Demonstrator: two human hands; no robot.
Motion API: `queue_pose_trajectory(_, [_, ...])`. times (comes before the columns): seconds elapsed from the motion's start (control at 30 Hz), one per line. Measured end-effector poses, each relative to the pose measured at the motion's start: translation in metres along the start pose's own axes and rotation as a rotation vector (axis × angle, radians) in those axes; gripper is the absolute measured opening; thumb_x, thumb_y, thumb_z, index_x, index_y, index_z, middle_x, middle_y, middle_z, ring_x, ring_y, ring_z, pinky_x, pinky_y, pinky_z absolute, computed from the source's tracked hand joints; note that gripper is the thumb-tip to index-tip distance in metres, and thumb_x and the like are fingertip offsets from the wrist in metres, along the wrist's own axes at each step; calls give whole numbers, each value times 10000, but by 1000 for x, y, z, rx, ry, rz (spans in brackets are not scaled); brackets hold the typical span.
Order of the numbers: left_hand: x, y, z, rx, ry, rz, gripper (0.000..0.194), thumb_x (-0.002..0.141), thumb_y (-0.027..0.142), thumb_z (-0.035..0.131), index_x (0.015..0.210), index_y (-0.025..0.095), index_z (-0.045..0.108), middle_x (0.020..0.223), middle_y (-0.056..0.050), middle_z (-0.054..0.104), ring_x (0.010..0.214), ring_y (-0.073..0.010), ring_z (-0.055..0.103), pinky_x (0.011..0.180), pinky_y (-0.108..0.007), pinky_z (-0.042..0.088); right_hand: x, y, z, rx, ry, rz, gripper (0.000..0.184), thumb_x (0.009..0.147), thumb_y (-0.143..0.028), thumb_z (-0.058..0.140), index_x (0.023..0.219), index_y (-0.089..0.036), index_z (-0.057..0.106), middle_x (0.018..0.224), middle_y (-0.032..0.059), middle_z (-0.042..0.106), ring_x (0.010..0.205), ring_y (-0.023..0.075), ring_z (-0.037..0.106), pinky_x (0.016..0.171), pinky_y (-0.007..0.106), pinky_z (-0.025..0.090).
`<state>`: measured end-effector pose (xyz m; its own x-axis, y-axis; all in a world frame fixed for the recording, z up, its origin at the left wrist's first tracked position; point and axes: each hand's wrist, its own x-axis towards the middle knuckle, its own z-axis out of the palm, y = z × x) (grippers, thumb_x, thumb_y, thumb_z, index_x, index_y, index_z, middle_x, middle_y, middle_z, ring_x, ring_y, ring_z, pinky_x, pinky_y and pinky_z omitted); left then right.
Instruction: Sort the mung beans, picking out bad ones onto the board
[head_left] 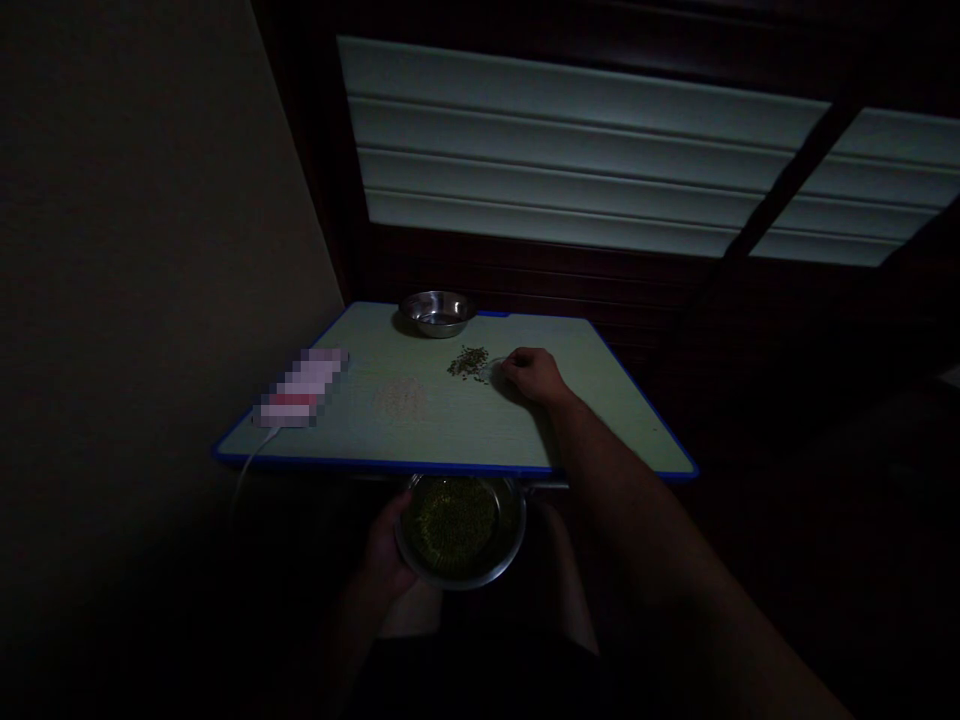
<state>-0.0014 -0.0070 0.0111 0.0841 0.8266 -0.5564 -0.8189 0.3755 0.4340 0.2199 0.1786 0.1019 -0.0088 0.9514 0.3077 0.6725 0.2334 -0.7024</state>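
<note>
Dim light falls on the pale-green, blue-edged counter [480, 435]. Below its edge, the left hand [388, 545] grips the round steel bowl [469, 583] of small green grains [450, 525]; level holding suits. The right hand [534, 374] appears to pinch a small clear piece [491, 369] beside loose brown grains [469, 362], where light touch prevents scattering.

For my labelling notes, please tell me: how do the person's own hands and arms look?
The right hand is ungloved; the bare right forearm shows no sleeve, watch or bracelet. The left hand also looks ungloved, but the left forearm fades into shadow.
</note>
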Motion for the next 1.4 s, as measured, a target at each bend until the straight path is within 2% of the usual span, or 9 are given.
queue_pose_trajectory(0.1, [1, 0, -2, 5, -18, -6, 187, 792, 207, 555, 803, 160, 735, 799, -87, 768, 794, -253, 712, 884, -419, 504, 0, 0, 0, 9, -16, -27, 151, 692, -256, 578, 717, -143, 676, 661, 19, 646, 625, 126, 540, 639, 248, 426])
queue_pose_trajectory(0.27, [3, -1, -2, 7, 22, -12, 181, 788, 189, 553, 780, 144, 728, 760, -90, 762, 756, -250, 711, 873, -422, 511, 1, 1, 2, 43, -61, -38, 156, 709, -273, 595, 732, -140, 672, 674, 20, 651, 627, 121, 541, 629, 243, 419])
queue_pose_trajectory(0.47, [0, 0, 1, 11, -7, -19, 181, 788, 193, 552, 795, 153, 729, 776, -84, 766, 776, -253, 714, 871, -430, 517, 1, 1, 5, 134, -129, -42, 183, 730, -314, 601, 738, -140, 656, 683, 23, 645, 621, 115, 535, 615, 240, 418])
queue_pose_trajectory(0.6, [-1, 0, 3, 17, 29, -18, 198, 801, 191, 537, 761, 143, 725, 756, -92, 762, 774, -258, 714, 903, -444, 500, -2, -5, 5, 182, -181, -16, 168, 716, -302, 616, 715, -136, 646, 662, 21, 639, 595, 107, 521, 595, 235, 411])
queue_pose_trajectory(0.8, [1, 0, 0, 7, 0, -20, 188, 791, 205, 551, 828, 158, 729, 793, -82, 768, 811, -256, 713, 909, -435, 497, -5, -8, 5, 241, -228, -14, 185, 692, -316, 638, 718, -133, 646, 642, 21, 623, 570, 100, 498, 575, 238, 397])
queue_pose_trajectory(0.97, [2, -1, -3, -11, -32, -23, 179, 783, 203, 568, 840, 152, 730, 799, -84, 769, 805, -252, 713, 905, -422, 496, -6, -11, 5, 289, -304, -21, 153, 648, -269, 661, 713, -131, 651, 669, 30, 638, 603, 104, 513, 596, 235, 412])
queue_pose_trajectory(1.2, [4, -2, -5, 1, -34, -17, 174, 782, 200, 569, 832, 153, 729, 783, -82, 767, 795, -252, 714, 890, -414, 501, -10, -19, -4, 369, -484, -6, 166, 613, -271, 678, 691, -129, 642, 642, 19, 628, 583, 100, 509, 588, 236, 416])
queue_pose_trajectory(1.27, [5, -2, -6, 0, -41, -14, 180, 784, 198, 570, 847, 144, 729, 796, -91, 767, 805, -256, 713, 891, -414, 499, -10, -20, -5, 381, -482, -9, 165, 605, -270, 687, 681, -131, 641, 637, 16, 628, 588, 105, 516, 601, 243, 426])
queue_pose_trajectory(1.4, [5, -2, -6, 8, -39, -30, 226, 789, 208, 565, 933, 138, 724, 805, -95, 766, 826, -270, 714, 905, -439, 493, -8, -24, 4, 396, -369, -42, 143, 622, -255, 687, 697, -138, 651, 678, 20, 650, 635, 117, 548, 657, 256, 445])
